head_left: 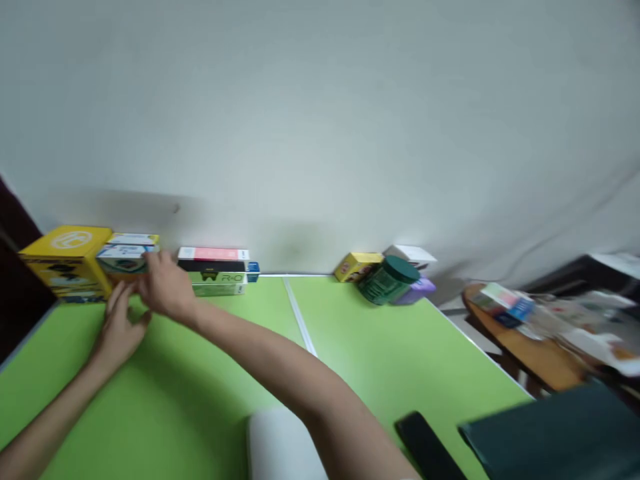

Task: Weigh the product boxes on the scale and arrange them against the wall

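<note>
At the left end of the green table, a small white-and-blue box (125, 253) stands against a yellow box (67, 263). My right hand (167, 285) reaches across to it, fingers curled at its right front edge, seemingly gripping it. My left hand (120, 327) is just below, fingertips at the box's lower front, with thumb and fingers apart. Both hands partly cover the box's front. Right of my hands, a stack of flat boxes (220, 277) in pink, black and green lies by the wall, a blue box (253, 271) behind its end.
Further right by the wall are a yellow carton (353, 267), a tilted dark green canister (389, 280), a white box (411, 255) and a purple pack (416, 291). Nearer me lie a white object (280, 447), a black item (427, 443) and a dark folder-like thing (555, 433). A wooden side table (545, 357) holds clutter.
</note>
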Demonstrator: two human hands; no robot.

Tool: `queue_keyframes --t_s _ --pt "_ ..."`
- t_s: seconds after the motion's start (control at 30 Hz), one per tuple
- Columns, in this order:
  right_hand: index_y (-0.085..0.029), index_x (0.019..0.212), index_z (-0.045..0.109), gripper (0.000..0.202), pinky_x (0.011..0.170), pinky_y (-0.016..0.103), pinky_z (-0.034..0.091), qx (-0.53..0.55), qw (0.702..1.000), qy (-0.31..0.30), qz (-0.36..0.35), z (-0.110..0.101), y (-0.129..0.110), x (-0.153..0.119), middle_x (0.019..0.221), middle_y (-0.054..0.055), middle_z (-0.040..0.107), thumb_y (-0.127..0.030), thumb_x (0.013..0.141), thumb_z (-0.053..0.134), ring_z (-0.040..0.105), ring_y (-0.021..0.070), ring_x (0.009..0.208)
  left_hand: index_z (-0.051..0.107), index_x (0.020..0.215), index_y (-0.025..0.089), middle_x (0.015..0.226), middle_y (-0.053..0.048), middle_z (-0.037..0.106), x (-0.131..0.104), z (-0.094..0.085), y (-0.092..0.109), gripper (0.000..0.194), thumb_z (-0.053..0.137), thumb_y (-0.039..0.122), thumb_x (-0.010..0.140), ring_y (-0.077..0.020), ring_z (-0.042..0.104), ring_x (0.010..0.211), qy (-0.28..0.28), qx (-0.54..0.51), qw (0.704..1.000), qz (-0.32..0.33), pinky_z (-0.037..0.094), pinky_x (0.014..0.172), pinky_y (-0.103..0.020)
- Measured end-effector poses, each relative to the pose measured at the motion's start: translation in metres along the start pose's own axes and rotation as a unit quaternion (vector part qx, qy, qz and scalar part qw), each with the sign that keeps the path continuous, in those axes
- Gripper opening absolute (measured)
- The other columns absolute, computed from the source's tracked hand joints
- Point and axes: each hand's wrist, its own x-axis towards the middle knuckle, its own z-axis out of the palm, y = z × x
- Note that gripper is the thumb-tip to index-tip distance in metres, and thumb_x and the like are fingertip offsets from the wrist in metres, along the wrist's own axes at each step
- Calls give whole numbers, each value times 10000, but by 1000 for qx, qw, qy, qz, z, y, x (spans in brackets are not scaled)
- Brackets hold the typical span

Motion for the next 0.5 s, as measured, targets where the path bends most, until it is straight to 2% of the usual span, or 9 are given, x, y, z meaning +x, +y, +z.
queue_keyframes --t_s 0.13,0.23,0.3,0.37,0.43,0.5 --pt "-187 1088 515 269 593 309 528 -30 991 -86 -100 -17 8 -66 1046 78 598 -288 860 416 626 213 817 443 1200 459 1457 87 310 -51 -8 1 429 545 343 800 -305 344 1346 -117 -87 989 -38 401 1039 -509" --pt "-167 1041 571 267 590 312 523 -40 986 -109 -118 -26 19 -98 975 80 622 -280 847 427 629 223 826 428 1190 559 1464 136 304 -79 -4 17 458 550 348 801 -321 373 1328 -148 -112 982 -37 431 1011 -524" --pt "-155 1022 596 267 602 313 522 -41 988 -101 -112 -35 27 -107 952 83 638 -251 836 431 631 225 830 429 1206 560 1464 119 327 -91 1 30 469 546 354 801 -320 393 1318 -145 -114 983 -10 460 985 -510" --pt "-145 1024 610 273 605 317 521 -32 991 -86 -94 -50 37 -112 942 87 652 -219 824 439 635 224 818 459 1228 498 1440 69 390 -101 4 43 464 543 359 794 -314 437 1289 -130 -105 985 33 490 958 -490" --pt "-139 1019 619 266 616 304 523 5 996 -69 -63 -73 50 -121 959 90 660 -178 820 447 636 207 818 505 1222 431 1402 25 453 -111 2 52 449 548 356 781 -303 488 1249 -120 -85 987 68 525 919 -457" --pt "-139 988 626 245 636 280 524 61 997 -47 -11 -104 65 -141 983 88 660 -130 818 449 637 169 796 527 1207 418 1384 15 480 -122 -4 58 430 539 349 783 -288 524 1216 -121 -63 988 78 552 879 -430"
